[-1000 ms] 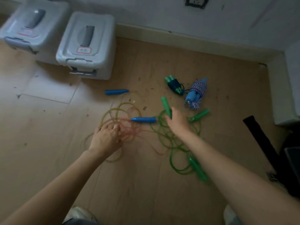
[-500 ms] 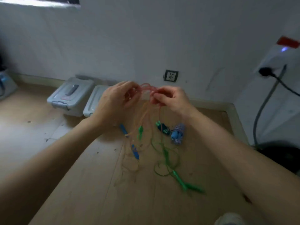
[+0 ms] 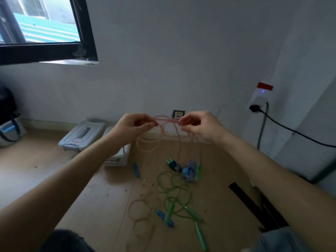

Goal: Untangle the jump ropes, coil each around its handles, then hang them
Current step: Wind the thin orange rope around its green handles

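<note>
Here, seen from the head camera, both hands are raised in front of the wall, level with each other and a little apart. The left hand [image 3: 133,124] pinches a pink rope [image 3: 164,128] between curled fingers and thumb, and the right hand [image 3: 198,125] pinches the same rope just across from it, so a short stretch runs taut between them. From both grips the pink strands hang down in loose loops toward the floor [image 3: 54,170].

Below the right hand a green handle [image 3: 198,171] dangles upright, just beside a blue-and-white wound rope [image 3: 189,171] and a dark bundle with green ends [image 3: 172,164] lying on the floor. Below the left hand a blue handle [image 3: 136,170] lies by itself. Nearer the person, under the gap between the hands, a green rope [image 3: 174,188] sprawls in tangled coils, with green handles [image 3: 201,237] and another blue handle [image 3: 164,218] among them; pale loops of the pink rope trail there too.

Beyond the left forearm sit two grey lidded bins [image 3: 81,135] against the wall. A wall socket [image 3: 178,114] shows between the hands.
</note>
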A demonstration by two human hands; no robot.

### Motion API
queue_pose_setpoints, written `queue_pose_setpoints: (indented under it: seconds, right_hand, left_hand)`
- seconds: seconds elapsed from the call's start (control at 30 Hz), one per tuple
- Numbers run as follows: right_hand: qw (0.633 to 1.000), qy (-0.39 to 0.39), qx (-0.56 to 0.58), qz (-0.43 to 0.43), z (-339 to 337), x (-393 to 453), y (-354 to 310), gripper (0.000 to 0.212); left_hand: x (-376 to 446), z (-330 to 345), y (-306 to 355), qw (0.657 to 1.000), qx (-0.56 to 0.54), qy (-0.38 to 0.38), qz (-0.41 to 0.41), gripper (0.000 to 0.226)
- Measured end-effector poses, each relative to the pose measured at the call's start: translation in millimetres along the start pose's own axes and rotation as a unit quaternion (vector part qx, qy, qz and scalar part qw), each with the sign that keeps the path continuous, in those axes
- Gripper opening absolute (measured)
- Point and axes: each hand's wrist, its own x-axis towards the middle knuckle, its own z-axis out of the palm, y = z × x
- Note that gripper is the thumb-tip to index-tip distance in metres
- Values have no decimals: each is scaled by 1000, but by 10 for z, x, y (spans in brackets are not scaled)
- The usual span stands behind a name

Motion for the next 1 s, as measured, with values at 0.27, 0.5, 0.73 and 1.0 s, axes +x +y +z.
queue_pose_setpoints:
  seconds: [0.27, 0.5, 0.73, 1.0]
  right_hand:
    - [981, -159, 102, 53, 41, -249, 103, 48]
    - [973, -57, 212, 67, 232, -207, 98, 8]
    - [953, 52, 279, 106, 60, -246, 167, 9]
    - [991, 69, 108, 46, 156, -336, 95, 14]
  left_hand:
    - [-99, 196, 30, 986, 57, -136, 75, 27]
    - [-91, 282, -92, 991, -65, -114, 15, 32]
    - [-169, 92, -189, 940, -295, -47, -164, 12]
    - [-217, 97, 5, 898, -394, -99, -171, 29]
